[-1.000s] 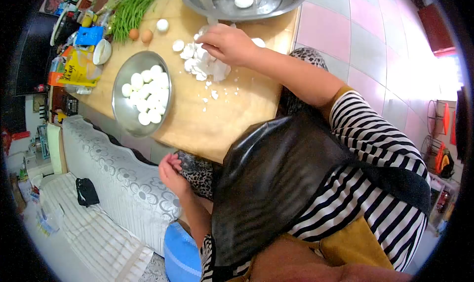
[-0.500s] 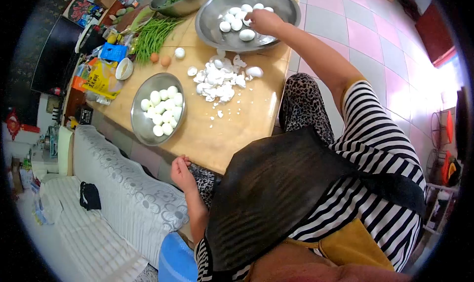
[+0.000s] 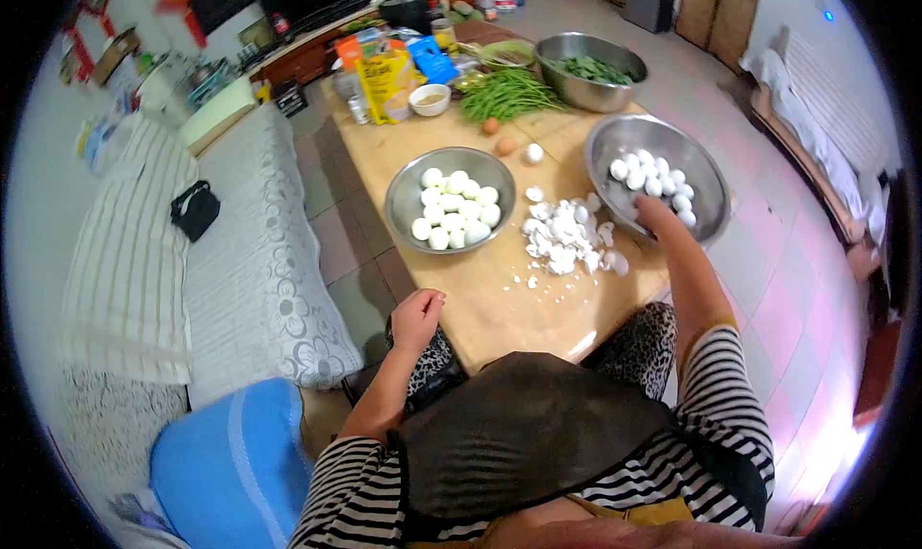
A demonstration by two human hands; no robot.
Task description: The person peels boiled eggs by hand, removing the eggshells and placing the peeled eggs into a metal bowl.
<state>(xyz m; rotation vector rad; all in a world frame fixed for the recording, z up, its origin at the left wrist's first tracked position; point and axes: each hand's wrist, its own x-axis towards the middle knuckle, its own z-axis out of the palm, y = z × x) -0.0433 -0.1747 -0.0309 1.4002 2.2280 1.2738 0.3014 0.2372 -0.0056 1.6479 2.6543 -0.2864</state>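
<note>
My right hand (image 3: 657, 216) reaches into a large steel bowl (image 3: 713, 155) of white-shelled eggs (image 3: 663, 168). Its fingers are closed low by the near inner wall, round what looks like an egg, mostly hidden. My left hand (image 3: 417, 318) is at the table's near edge with its fingers curled in and nothing visible in them. Beyond it stands a smaller steel bowl (image 3: 396, 213) full of peeled eggs (image 3: 456, 203). Between the bowls lies a pile of broken white eggshell (image 3: 562, 237), with small bits scattered nearer me.
The wooden table (image 3: 490, 309) also bears two brown eggs (image 3: 506, 146), a white egg (image 3: 534, 153), green beans (image 3: 504, 96), a bowl of leafy greens (image 3: 593, 90), a small white bowl (image 3: 429, 99) and a yellow packet (image 3: 386, 86). A covered sofa (image 3: 240, 290) stands at the left.
The view has turned and tilted up. My right hand has moved from the egg cluster to the bowl's near side, where a lone egg lay. My left hand stays by the table edge.
</note>
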